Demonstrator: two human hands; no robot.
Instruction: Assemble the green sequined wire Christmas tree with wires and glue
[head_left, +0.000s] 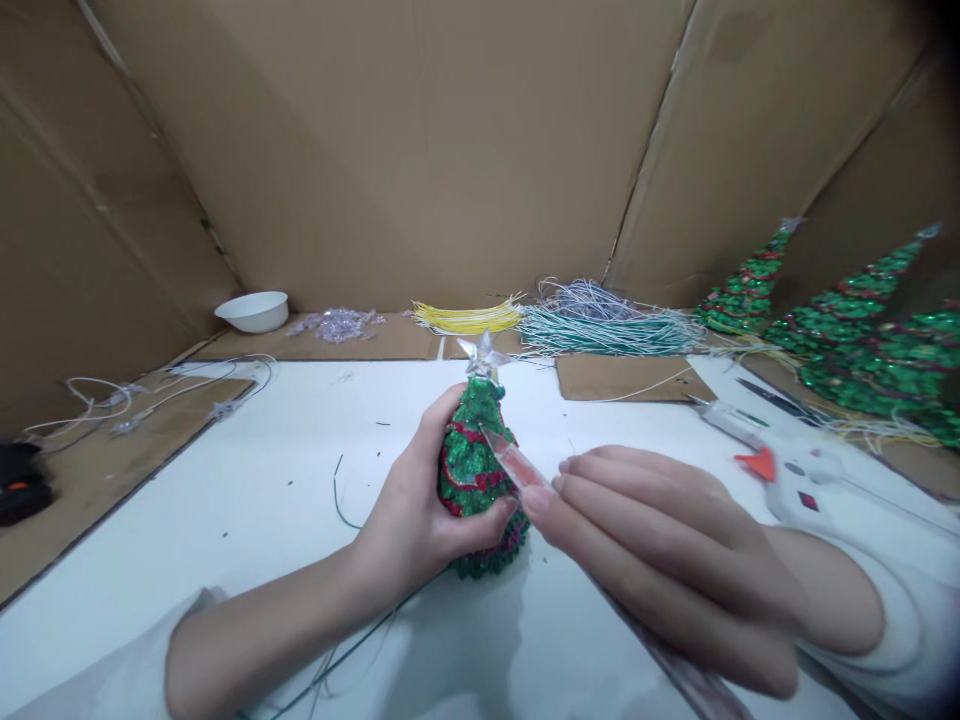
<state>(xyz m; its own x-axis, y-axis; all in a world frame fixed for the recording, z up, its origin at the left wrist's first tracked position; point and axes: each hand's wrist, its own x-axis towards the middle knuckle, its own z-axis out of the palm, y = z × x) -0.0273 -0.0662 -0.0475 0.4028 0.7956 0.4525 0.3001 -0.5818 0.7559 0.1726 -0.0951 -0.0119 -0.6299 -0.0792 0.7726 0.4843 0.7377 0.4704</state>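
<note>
My left hand [409,500] is wrapped round a small green glittery Christmas tree [474,455] with red garland bands, gripping its side, thumb across the front. The tree stands nearly upright, with a clear silvery star [484,355] on its top. My right hand [660,540] is closed on a long, slim, shiny pointed tool [517,468], its kind unclear. The tool's tip lies at the upper front of the tree, near a red band; I cannot tell whether it touches. Its rear end shows below my palm.
A white glue gun [795,480] with a red trigger lies at right, near finished trees [847,320]. Along the back are a white bowl [255,312], clear stars [337,324], yellow wires [469,318] and green wires [607,330]. Star-light cables [135,400] lie at left.
</note>
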